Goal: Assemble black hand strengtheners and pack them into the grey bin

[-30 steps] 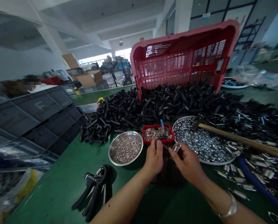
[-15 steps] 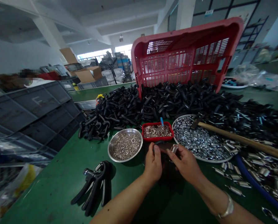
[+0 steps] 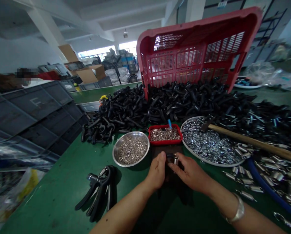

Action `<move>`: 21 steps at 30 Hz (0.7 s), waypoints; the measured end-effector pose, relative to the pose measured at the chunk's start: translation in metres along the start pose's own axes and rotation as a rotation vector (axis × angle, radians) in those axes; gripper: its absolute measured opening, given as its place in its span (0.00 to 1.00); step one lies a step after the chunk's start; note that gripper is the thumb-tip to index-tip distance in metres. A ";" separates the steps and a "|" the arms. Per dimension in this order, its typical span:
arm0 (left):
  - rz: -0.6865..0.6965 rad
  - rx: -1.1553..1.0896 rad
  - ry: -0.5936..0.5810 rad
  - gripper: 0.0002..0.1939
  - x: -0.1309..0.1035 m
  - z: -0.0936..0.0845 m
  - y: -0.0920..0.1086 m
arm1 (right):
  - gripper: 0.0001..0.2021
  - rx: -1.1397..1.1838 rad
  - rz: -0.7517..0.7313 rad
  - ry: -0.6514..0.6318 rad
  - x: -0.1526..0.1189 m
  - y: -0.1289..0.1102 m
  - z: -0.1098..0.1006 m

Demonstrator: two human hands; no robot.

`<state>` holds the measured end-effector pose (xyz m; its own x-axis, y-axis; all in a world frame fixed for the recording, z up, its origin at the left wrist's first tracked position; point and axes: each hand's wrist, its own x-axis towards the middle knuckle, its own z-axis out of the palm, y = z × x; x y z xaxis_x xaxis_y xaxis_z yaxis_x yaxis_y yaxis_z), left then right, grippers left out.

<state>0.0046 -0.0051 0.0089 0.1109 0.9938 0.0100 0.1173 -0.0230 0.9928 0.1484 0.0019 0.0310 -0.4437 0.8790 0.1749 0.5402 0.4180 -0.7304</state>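
Note:
My right hand (image 3: 193, 172) pinches a coil spring (image 3: 176, 160) between thumb and fingers. A curved black handle (image 3: 170, 156) shows just left of the spring, its end meeting or almost meeting it. The closed fingers of my left hand (image 3: 157, 171) are around that handle, and most of it is hidden by the hand. Both hands are over a dark block (image 3: 157, 150) on the green table (image 3: 62, 185). To the left lie hand grip exercisers (image 3: 99, 191) with black handles and a spring.
Ahead are a metal bowl (image 3: 116, 159) of small parts, a red tray (image 3: 166, 142) of pins, and a round tray (image 3: 221, 164) of metal pieces with a hammer (image 3: 253, 141) across it. Black handles (image 3: 126, 110) pile up before a tipped red crate (image 3: 199, 29). Loose springs (image 3: 277, 175) lie right.
My right hand has brought the spring left and slightly down, up to the black handle. My left hand has shifted slightly left. The view has tilted slightly.

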 end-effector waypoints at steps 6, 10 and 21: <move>-0.050 -0.027 -0.009 0.23 -0.005 0.002 -0.009 | 0.09 0.078 -0.007 -0.197 0.000 0.002 -0.003; -0.052 -0.037 -0.062 0.23 -0.003 0.000 -0.007 | 0.13 -0.037 0.025 -0.199 -0.004 0.005 0.001; -0.101 0.019 -0.192 0.24 0.005 -0.004 -0.005 | 0.09 0.093 -0.008 -0.214 0.005 0.004 0.001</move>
<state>0.0005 0.0005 0.0046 0.2835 0.9522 -0.1140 0.1561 0.0714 0.9852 0.1473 0.0082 0.0279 -0.5946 0.8028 0.0445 0.4718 0.3932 -0.7892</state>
